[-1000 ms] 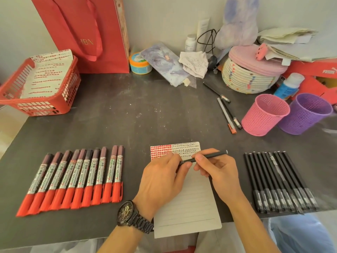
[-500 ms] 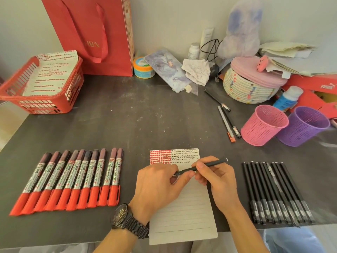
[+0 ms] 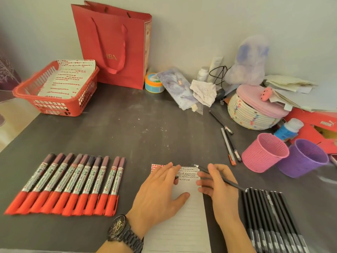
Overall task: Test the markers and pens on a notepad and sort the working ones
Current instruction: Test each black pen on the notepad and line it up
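So here's where we're at: our right hand [image 3: 217,185] has its fingers curled round one black pen [image 3: 204,170], tip bare. The pen's long axis runs from the tip at the far left down to the tail at the near right, and the tip hovers just over the far right corner of the notepad [image 3: 184,229], right by the block of black test scribbles.

Our left hand [image 3: 160,190] lies flat on the pad, fingers straight, pinning it. There's a small dark bit [image 3: 176,177] at its fingertips (maybe the cap, we can't tell).

The next free patch of paper sits just near and left of the tip, so it looks like a short drop for the right hand. The row of black pens [image 3: 269,216] lies just right of the pad, the red markers [image 3: 73,183] well off to the left.
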